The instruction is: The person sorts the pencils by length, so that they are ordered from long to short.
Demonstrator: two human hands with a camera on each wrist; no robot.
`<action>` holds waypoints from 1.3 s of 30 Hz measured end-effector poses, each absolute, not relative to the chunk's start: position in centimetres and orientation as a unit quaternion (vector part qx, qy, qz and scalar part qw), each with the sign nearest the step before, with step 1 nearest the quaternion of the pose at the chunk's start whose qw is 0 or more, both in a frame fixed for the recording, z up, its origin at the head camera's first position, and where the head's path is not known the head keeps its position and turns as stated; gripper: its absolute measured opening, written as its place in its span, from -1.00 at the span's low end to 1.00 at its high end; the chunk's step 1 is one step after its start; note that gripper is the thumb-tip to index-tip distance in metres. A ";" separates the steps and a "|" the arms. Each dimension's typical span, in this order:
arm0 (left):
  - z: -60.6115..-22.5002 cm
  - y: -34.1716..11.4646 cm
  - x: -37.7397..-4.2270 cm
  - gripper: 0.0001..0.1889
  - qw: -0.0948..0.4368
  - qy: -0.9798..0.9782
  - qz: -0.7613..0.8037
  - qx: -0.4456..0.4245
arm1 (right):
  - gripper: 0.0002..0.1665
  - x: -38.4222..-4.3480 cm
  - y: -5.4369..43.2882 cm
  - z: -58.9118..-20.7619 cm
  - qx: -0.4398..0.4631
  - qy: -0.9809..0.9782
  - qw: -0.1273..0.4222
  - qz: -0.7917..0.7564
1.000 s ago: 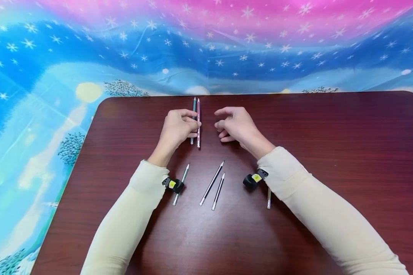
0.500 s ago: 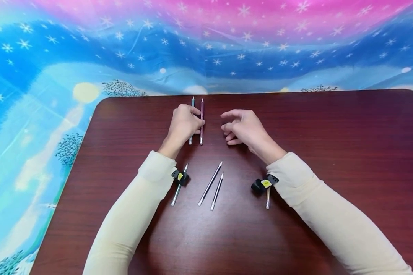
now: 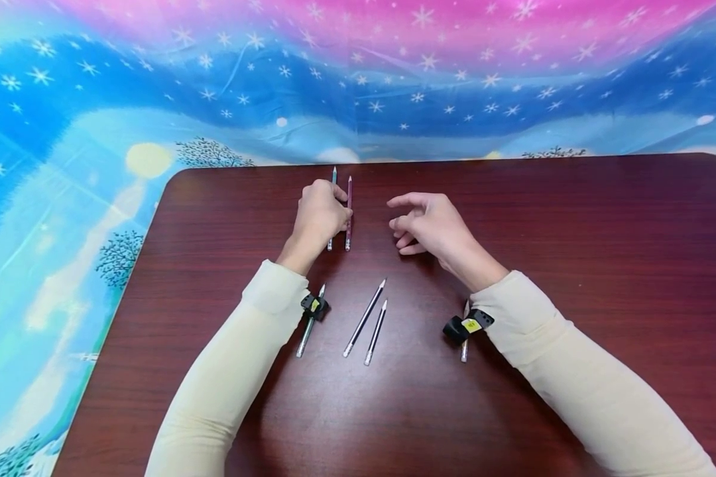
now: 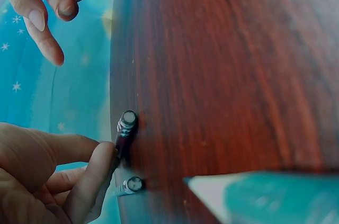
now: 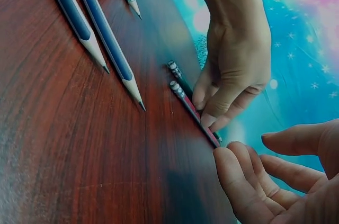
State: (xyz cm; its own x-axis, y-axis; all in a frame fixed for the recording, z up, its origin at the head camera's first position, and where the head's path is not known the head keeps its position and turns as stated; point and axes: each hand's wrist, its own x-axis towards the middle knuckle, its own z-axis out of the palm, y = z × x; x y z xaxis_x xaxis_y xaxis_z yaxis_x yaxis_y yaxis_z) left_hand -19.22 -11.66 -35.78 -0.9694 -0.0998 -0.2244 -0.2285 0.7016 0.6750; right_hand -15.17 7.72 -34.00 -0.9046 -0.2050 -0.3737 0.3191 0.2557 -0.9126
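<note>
At the far side of the table, my left hand pinches a maroon pencil between thumb and fingers. The pencil lies with its sharpened tip toward the far edge and its eraser end toward me. Just left of it, a teal pencil lies almost parallel, its middle hidden under the hand. Both eraser ends show in the left wrist view, the maroon pencil above the teal pencil. To the right, my right hand hovers with loosely bent fingers, holding nothing and apart from the pencils.
Nearer me on the brown table lie two dark blue pencils, a longer pencil and a shorter pencil. A greenish pencil lies partly under the left wrist camera, another pencil under the right. A snowflake-patterned cloth hangs behind.
The maroon pencil has moved slightly right, widening its gap from the teal pencil, with my left hand on it. My right hand has drifted right and a little toward me.
</note>
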 end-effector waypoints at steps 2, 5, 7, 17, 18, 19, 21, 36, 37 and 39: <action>-35.8 -11.7 -19.2 -0.83 0.081 0.922 0.368 -0.085 | -0.47 -15.1 7.8 -34.0 0.037 0.762 0.215 -0.610; -35.7 -11.8 -19.1 -0.82 0.079 0.923 0.367 -0.083 | -0.47 -15.0 8.0 -34.0 0.036 0.761 0.215 -0.611; -35.6 -11.9 -19.0 -0.81 0.079 0.924 0.363 -0.084 | -0.46 -15.0 8.0 -34.0 0.035 0.761 0.216 -0.611; -35.6 -12.0 -19.0 -0.78 0.087 0.930 0.345 -0.088 | -0.47 -14.9 8.1 -34.1 0.038 0.763 0.219 -0.607; -35.6 -12.0 -19.0 -0.77 0.089 0.930 0.346 -0.088 | -0.47 -14.9 8.1 -34.2 0.038 0.762 0.220 -0.608; -35.6 -12.0 -19.1 -0.76 0.090 0.929 0.347 -0.088 | -0.47 -14.9 8.1 -34.2 0.037 0.761 0.221 -0.609; -35.5 -12.0 -19.1 -0.76 0.093 0.928 0.349 -0.090 | -0.47 -14.8 8.2 -34.2 0.035 0.759 0.222 -0.611; -35.5 -12.4 -19.1 -0.75 0.099 0.925 0.354 -0.099 | -0.48 -14.8 8.2 -34.3 0.034 0.759 0.222 -0.611; -35.5 -12.4 -19.1 -0.75 0.099 0.925 0.354 -0.101 | -0.48 -14.8 8.2 -34.3 0.033 0.759 0.221 -0.612; -35.5 -12.4 -19.1 -0.75 0.100 0.924 0.354 -0.101 | -0.48 -14.8 8.2 -34.3 0.033 0.758 0.221 -0.613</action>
